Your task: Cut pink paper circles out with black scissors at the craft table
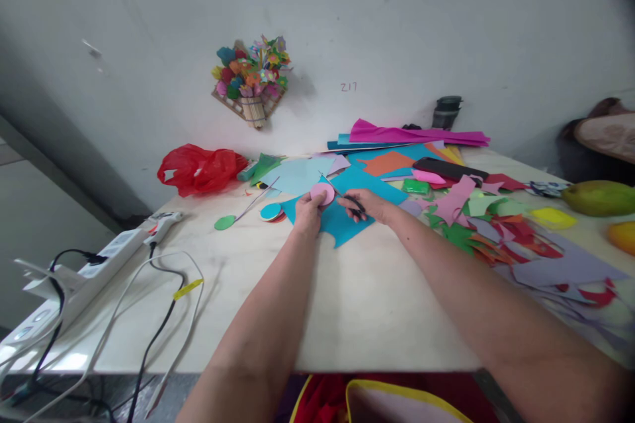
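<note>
Over a blue paper sheet (370, 188), my left hand (311, 210) pinches a round pink paper disc (325, 193) against the sheet's upper left part. My right hand (364, 205) grips black-handled scissors (356, 206), their blades pointing up and left towards the disc. Whether the blades touch paper is too small to tell. A curved notch shows in the lower edge of the blue sheet. Left of my left hand lies a small stack of paper circles (270, 212), blue on top. Farther left is a green circle (225, 223) beside thin sticks.
Colourful paper scraps (496, 218) cover the right side, near a dark phone (449, 168) and a green mango (600, 198). A red plastic bag (201, 170) lies at the back left. A power strip (106, 258) and cables run along the left edge.
</note>
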Tool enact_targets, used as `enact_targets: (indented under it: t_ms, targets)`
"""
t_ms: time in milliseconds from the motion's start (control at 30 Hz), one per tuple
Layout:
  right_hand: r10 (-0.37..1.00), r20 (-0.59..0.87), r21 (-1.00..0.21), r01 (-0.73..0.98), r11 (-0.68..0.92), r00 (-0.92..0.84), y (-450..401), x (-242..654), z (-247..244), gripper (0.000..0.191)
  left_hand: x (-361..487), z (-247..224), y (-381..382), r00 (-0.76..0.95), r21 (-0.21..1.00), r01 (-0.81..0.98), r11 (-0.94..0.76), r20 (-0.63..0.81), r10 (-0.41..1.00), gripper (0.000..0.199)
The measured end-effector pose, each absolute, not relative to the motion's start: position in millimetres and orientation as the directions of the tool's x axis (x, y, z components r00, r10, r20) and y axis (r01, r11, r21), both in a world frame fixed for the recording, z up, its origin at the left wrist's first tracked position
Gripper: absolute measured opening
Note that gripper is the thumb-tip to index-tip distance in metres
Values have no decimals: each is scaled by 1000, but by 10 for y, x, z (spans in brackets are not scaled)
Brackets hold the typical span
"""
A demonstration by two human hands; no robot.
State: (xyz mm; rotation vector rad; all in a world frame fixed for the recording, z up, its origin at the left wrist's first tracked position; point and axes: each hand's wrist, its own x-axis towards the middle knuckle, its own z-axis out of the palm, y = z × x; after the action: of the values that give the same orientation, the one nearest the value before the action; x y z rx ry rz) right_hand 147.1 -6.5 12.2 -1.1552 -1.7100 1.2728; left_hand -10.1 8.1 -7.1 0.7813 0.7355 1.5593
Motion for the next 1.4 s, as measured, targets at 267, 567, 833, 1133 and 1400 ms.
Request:
enact_targets:
  t_ms: [267,567,833,1133,1400]
  targets:
    - [932,27,-963,241,122,-361,-57,1471,116,30,-102,-61,76,-98,809,-577,-112,68,993,26]
    - [932,21,-960,251,120,-362,-25,1496,83,32,-123,-57,74,-75,818,-567,-98,67,995,26]
    - [931,33,-958,254,134,-364,-13,1502,71,31,-155,-67,87,-40,818,-567,-95,88,995,23]
    - [938,29,-959,256,124,-347,-29,1489,95,28,-187,-37,71,-21,819,-570,-70,70,997,18]
    - [945,15,-971,220,91,-327,-13,1469,92,27,-198,-8,53,-22,819,-572,-44,38,999,16]
